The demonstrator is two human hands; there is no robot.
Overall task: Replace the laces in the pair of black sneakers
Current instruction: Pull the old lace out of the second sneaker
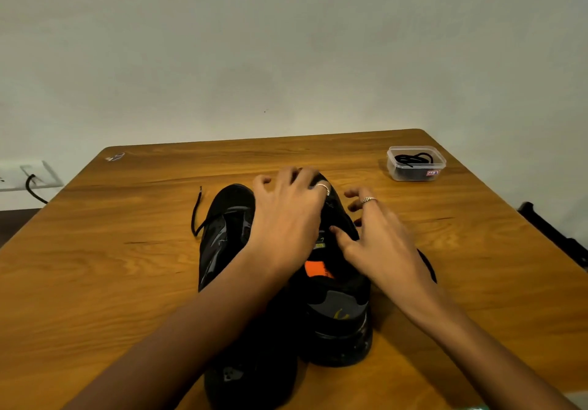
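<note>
Two black sneakers sit side by side at the centre of the bench (95, 266), heels toward the person and toes pointing away, so each shoe's long axis runs from the bottom of the frame up toward the wall. The left sneaker (222, 237) has a loose lace (196, 210) trailing off its upper left side onto the wood. The right sneaker (337, 311) shows an orange tab at its tongue.

The left hand (286, 218) crosses over and lies on the toe and lace area of the right sneaker, fingers bent over the front; whether they pinch a lace cannot be told, since the fingertips are hidden or blurred. The right hand (378, 241) hovers just beside that shoe's right flank, fingers spread and relaxed, grasping nothing, thumb touching or nearly touching the upper.

A clear box (416, 164) with spare black laces stands in the upper right of the bench, well apart from the shoes and nearer the right hand.

Judging from this, the work is early: the right sneaker is being taken in hand. Its lacing runs along the long axis, directly under the left hand and just left of the right hand.
</note>
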